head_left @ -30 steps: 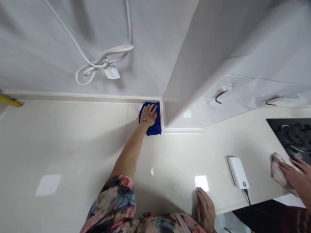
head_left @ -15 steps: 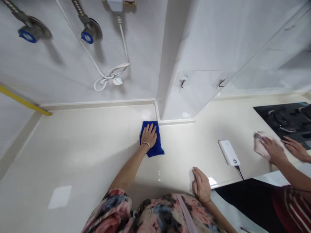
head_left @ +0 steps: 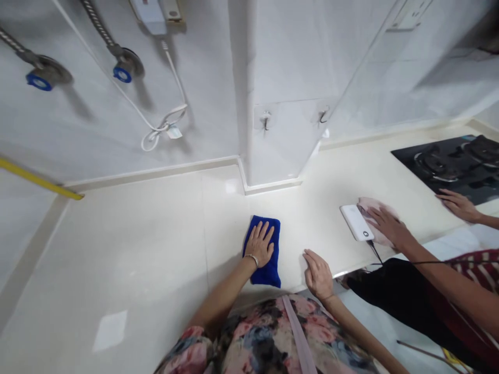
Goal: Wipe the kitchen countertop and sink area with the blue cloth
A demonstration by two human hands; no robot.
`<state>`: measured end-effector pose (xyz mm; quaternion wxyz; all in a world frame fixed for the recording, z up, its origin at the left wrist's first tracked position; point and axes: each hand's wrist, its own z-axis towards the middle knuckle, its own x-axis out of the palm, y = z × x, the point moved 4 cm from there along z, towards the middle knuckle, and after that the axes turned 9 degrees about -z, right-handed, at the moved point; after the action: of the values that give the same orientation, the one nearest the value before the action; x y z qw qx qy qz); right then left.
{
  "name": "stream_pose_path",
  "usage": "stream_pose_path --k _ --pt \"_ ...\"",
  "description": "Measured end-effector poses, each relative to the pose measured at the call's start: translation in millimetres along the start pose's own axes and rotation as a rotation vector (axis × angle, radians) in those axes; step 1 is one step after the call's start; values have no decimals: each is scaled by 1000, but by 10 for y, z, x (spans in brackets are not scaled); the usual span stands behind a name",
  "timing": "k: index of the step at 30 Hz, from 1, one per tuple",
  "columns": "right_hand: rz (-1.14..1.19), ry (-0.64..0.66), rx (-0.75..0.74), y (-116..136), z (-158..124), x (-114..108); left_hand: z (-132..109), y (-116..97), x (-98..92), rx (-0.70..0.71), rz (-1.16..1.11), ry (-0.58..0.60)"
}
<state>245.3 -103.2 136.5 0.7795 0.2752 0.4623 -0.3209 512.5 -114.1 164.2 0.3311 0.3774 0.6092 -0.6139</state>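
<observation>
Under the left hand (head_left: 260,246), fingers apart, the blue cloth (head_left: 268,272) looks soft and light, best pressed in its middle; the right hand (head_left: 318,275) seems empty.

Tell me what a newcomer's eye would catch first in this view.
Probably the blue rectangular fabric cloth, lying flat on the glossy cream countertop under the person's left grip. After that, the flat black cooktop at the right edge, and the slanting yellow pipe at the left edge.
</observation>
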Motion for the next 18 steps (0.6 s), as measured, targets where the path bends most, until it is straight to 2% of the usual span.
stream_pose_path --k 3,7,14,18 --pt "0 9 12 2 5 -8 222 23 -58 -1 3 13" --pt "14 25 28 21 17 -21 624 83 -116 -55 15 -12" --pt "29 15 29 55 75 -44 1325 203 -161 -51 61 -6" --pt "35 26 26 40 91 -62 1571 267 -177 -48 72 -40"
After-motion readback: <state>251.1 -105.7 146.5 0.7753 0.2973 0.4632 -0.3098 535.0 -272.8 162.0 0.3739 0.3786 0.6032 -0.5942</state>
